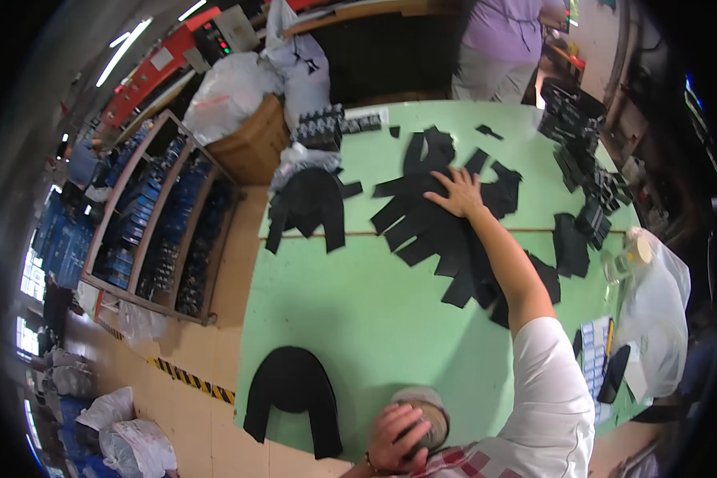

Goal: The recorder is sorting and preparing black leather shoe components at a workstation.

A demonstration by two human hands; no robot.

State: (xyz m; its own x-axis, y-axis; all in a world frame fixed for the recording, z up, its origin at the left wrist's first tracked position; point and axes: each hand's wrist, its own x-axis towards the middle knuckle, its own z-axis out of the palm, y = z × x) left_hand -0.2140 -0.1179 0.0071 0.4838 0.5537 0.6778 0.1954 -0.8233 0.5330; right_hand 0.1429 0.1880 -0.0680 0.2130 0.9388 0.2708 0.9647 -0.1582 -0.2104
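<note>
My right hand [459, 193] reaches far across the green table and lies spread on a fanned pile of flat black cut pieces [426, 227]. The pieces overlap, and several strips stick out to the left. Close to my body, my left hand [396, 436] has its fingers curled over a round grey-brown object [432, 418]; its kind is hard to make out. Left of that hand, a neat black U-shaped piece [293, 382] rests near the table's front left corner. Another stack of black U-shaped pieces [307, 203] sits farther back on the left.
Black pieces in a heap [570, 119] line the table's right edge, near a clear jar [617, 267] and a white plastic bag [657, 311]. Left of the table stands a shelf rack [155, 215] with blue and dark items. A person [502, 40] stands beyond the far edge.
</note>
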